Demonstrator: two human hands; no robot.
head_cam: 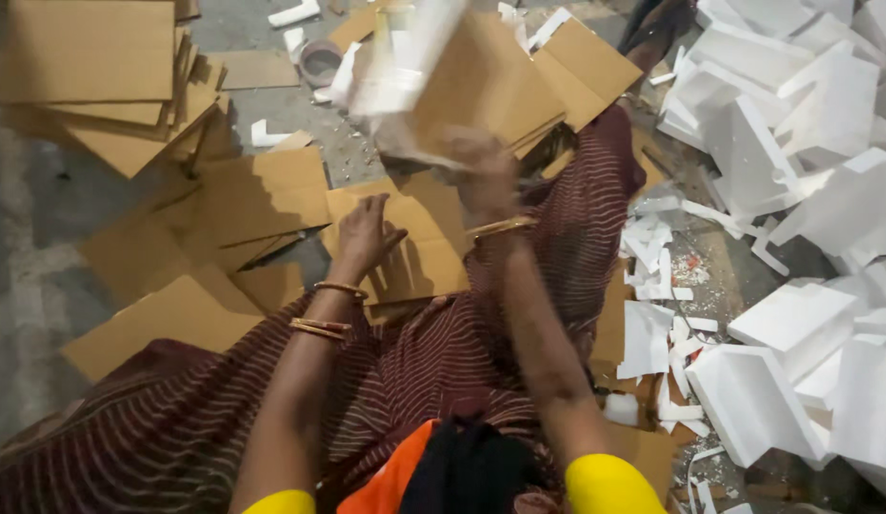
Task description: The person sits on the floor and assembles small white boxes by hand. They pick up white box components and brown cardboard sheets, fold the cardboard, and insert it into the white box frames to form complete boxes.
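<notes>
Box raised in the right hand, flat sheet under the left

The box (pixel 462 86) is brown cardboard with a white foam piece (pixel 405 57) against its left side; it is lifted off the floor, tilted, and blurred, so its edges and flaps are hard to make out. The right hand (pixel 481 171) grips it from below, near its lower edge. The sheet (pixel 419 252) is a flat, plain brown cardboard panel, roughly rectangular, lying on the lap and partly over the floor, just below the raised box. The left hand (pixel 362 233) rests on its left part with fingers spread, palm down, touching the surface
</notes>
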